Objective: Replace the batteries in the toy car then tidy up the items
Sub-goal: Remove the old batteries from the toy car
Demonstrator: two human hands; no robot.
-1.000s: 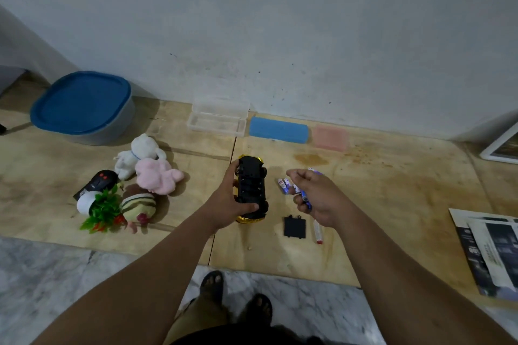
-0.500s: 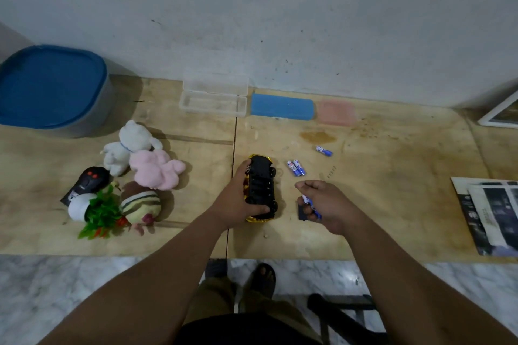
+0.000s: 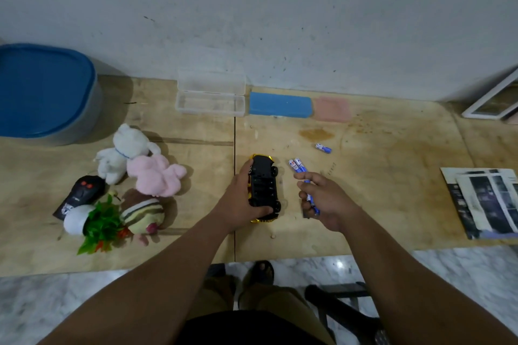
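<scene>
On the wooden table [image 3: 392, 204], left hand [image 3: 241, 199] gripping upturned toy car [image 3: 263, 187], right hand [image 3: 326, 199] curled around blue batteries [image 3: 311, 200]

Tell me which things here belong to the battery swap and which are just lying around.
Job: toy car in left hand; batteries in right hand; loose batteries.
Lying about: plush toys, remote, blue-lidded tub, magazines.

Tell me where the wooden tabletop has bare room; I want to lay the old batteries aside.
Free: the stretch between the lone blue-and-white battery and the magazines, below the pink sponge. Also between the blue-lidded tub and the clear plastic case. Crowded: around the plush toys on the left.
</scene>
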